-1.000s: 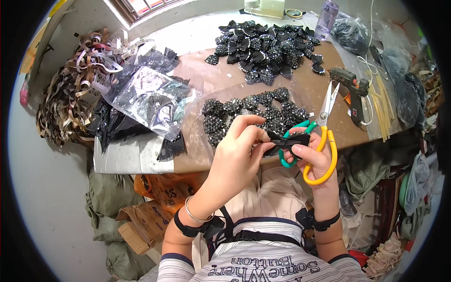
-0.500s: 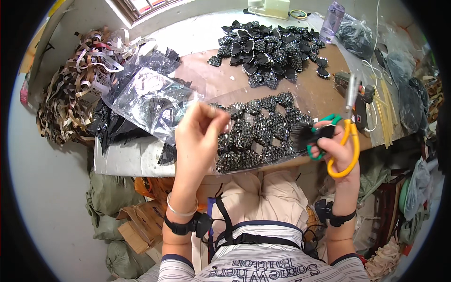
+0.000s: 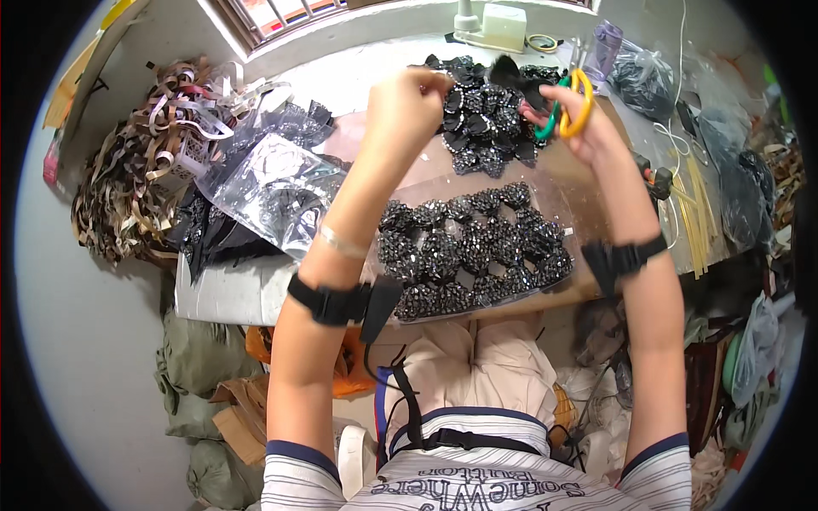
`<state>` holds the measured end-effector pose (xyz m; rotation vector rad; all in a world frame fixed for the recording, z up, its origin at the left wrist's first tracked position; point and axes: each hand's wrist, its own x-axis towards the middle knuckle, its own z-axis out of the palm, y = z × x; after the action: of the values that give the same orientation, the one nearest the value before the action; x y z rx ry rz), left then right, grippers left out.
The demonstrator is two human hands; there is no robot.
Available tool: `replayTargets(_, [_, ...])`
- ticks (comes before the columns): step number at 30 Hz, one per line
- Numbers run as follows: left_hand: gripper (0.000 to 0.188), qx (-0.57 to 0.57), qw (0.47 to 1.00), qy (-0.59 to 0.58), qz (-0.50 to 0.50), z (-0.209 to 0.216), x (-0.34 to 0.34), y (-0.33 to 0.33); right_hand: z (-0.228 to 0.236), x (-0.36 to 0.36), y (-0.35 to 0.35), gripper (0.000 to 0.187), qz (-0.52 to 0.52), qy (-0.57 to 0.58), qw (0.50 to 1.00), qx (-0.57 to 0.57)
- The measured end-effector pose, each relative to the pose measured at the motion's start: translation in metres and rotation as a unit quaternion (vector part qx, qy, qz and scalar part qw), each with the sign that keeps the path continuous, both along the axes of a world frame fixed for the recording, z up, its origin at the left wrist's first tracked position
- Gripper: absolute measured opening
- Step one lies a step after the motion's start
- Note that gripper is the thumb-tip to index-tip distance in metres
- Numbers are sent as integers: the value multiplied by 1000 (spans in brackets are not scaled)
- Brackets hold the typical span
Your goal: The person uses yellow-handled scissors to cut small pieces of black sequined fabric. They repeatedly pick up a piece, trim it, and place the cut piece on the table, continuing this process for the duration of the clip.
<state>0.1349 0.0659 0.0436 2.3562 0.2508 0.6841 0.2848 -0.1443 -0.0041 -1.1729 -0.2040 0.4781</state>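
Note:
Over the far table, my right hand (image 3: pixel 584 128) is closed around scissors (image 3: pixel 583 98) with yellow and green handles; I cannot tell if these are one pair or two. At its fingertips is a black fabric bow (image 3: pixel 514 78), above a pile of black beaded bows (image 3: pixel 486 128). My left hand (image 3: pixel 405 104) is at the pile's left edge, fingers pinched together; anything between them is too small to make out. Nearer me, rows of glittering black beaded pieces (image 3: pixel 473 247) lie on a clear plastic sheet (image 3: pixel 409 189).
Left on the table are a clear plastic bag (image 3: pixel 277 187) and a heap of ribbon strips (image 3: pixel 128 179). At the back stand a pale bottle (image 3: pixel 503 27), a tape roll (image 3: pixel 543 43) and a purple bottle (image 3: pixel 603 51). Thin yellow sticks (image 3: pixel 694 226) lie right, beside a white cable.
Both hands have moved away from me, from above the beaded rows to the far pile. The scissors and black bow have travelled with my right hand.

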Motion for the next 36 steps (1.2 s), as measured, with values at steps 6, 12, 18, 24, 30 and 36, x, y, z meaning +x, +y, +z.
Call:
replayTargets(6, [37,-75,989,67,-105,-26,-85,-15,-22,-30,-27,46,26,17,998,52])
replayTargets(12, [28,98,950,164,-248,-67,-92,-13,-27,-142,-85,39,39,17,997,-60])
replayTargets(18, [25,349,881,61,-314,-122,-18,-41,-37,-203,-107,32,-14,53,997,-51])
replayTargets(24, [28,386,870,81,-298,-108,-12,-48,-41,-230,-133,30,-59,82,994,-34])
replayTargets(30, [28,282,943,87,-154,-76,-66,-56,-37,-238,-128,31,-21,95,995,-6])
replayTargets(36, [22,161,984,-34,-71,-43,-107,-64,-32,-248,-95,39,57,133,989,44])
